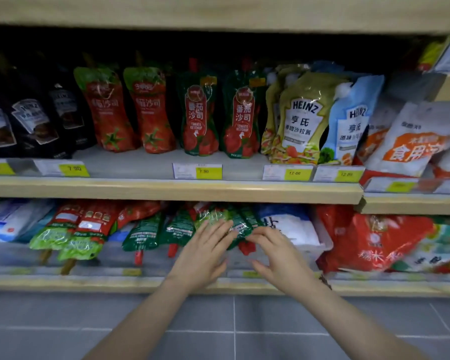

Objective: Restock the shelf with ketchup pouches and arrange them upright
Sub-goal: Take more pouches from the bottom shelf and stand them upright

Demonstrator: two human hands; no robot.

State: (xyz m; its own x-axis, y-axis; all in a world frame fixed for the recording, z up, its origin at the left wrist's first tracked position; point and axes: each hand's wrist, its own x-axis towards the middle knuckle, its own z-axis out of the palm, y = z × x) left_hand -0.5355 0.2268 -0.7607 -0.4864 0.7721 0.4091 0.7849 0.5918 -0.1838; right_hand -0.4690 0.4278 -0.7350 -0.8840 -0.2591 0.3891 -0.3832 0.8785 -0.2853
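On the upper shelf [166, 189] two dark green ketchup pouches [198, 113] stand upright beside two red ketchup pouches [107, 110]. On the lower shelf [89, 280] several green ketchup pouches [144, 231] lie flat with their red caps toward me. My left hand [205, 253] rests with straight fingers on the rightmost lying pouch [240, 224]. My right hand [276, 253] touches that same pouch near its red cap [246, 247], fingers slightly bent.
Black Heinz pouches [34, 120] stand at the upper left, yellow and blue Heinz pouches [300, 118] at the right, white bags [413, 141] beyond. Flat red-green pouches [70, 229] and red bags [369, 242] flank my hands below. Price tags [196, 170] line the shelf edge.
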